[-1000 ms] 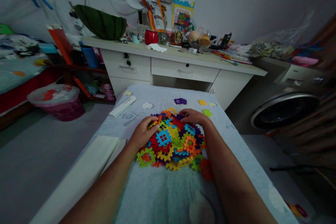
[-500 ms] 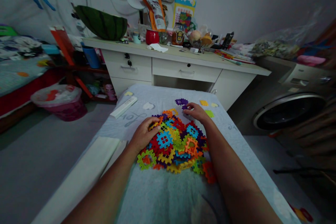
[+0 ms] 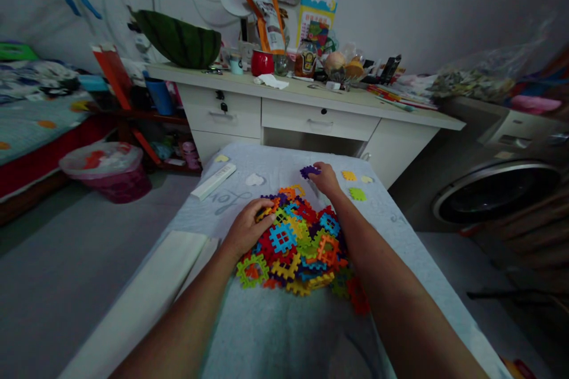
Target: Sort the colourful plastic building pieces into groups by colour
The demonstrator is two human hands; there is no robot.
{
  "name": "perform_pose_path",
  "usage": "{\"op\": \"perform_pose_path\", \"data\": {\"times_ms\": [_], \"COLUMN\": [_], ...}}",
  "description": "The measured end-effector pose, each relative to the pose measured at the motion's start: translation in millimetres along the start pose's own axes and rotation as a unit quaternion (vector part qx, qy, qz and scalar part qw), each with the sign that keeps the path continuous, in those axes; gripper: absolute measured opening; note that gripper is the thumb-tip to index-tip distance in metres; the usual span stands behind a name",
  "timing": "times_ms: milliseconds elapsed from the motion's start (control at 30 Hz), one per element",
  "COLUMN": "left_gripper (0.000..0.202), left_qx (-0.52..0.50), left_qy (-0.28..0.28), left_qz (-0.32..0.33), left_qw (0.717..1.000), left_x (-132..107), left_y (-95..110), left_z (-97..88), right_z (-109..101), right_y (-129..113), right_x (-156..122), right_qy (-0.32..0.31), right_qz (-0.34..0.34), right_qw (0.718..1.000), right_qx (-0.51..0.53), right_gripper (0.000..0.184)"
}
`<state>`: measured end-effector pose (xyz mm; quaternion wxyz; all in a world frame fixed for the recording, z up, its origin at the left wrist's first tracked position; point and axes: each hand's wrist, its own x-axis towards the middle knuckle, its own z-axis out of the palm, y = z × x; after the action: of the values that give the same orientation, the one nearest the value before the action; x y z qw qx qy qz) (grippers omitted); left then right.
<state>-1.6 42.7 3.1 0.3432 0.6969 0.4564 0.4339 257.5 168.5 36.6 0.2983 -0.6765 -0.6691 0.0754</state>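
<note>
A heap of coloured plastic interlocking tiles (image 3: 297, 243) lies on a pale blue cloth-covered table (image 3: 275, 331). My left hand (image 3: 246, 227) rests on the heap's left side, fingers curled over the tiles. My right hand (image 3: 324, 179) reaches past the heap's far edge and its fingers are closed on a purple tile (image 3: 308, 172) lying apart from the pile. A yellow tile (image 3: 349, 176) and a green tile (image 3: 357, 193) lie just right of that hand.
A white remote (image 3: 213, 180) and small pale pieces lie at the table's far left. A white folded sheet (image 3: 146, 290) lies along the left edge. Beyond stand a cluttered desk (image 3: 311, 109), a halved watermelon (image 3: 180, 41), a washing machine (image 3: 493, 189) and a lined bin (image 3: 106, 169).
My right hand has left the heap's top and stretched forward to the purple tile. My left hand has stayed on the heap's left side.
</note>
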Motion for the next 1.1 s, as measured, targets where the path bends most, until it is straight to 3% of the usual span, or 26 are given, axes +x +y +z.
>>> {"op": "perform_pose_path", "data": {"times_ms": [67,167,300,467,633,767,933,1100], "left_gripper": [0.035,0.035,0.035,0.036,0.035,0.036,0.035,0.035], "left_qx": [0.003,0.004,0.005,0.005,0.004,0.013,0.015,0.017], "left_qy": [0.002,0.003,0.001,-0.001,-0.001,-0.001,-0.002,0.002], "left_qz": [0.000,-0.002,-0.002,-0.004,-0.006,-0.004,-0.006,-0.002], "left_qw": [1.000,1.000,1.000,1.000,1.000,1.000,1.000,1.000], "left_x": [0,0,0,-1,0,-1,-2,-1], "left_y": [1,3,4,4,5,6,7,7], "left_z": [-0.1,-0.5,-0.8,-0.6,-0.3,-0.9,-1.7,-1.5], "right_z": [1,6,11,8,-5,-22,-45,-59], "right_y": [-4,-11,-14,-8,0,4,10,24], "right_x": [-6,-14,-18,-16,-24,-37,-50,-57], "right_qy": [-0.063,-0.181,-0.236,-0.215,-0.201,-0.237,-0.280,-0.251], "right_qz": [-0.061,-0.148,-0.189,-0.145,-0.075,-0.035,0.003,0.025], "right_qw": [0.996,0.972,0.952,0.965,0.975,0.949,0.913,0.912], "right_qx": [0.005,-0.001,-0.045,-0.038,0.065,0.206,0.296,0.324], "right_gripper": [0.027,0.030,0.037,0.037,0.018,0.016,0.023,0.024]}}
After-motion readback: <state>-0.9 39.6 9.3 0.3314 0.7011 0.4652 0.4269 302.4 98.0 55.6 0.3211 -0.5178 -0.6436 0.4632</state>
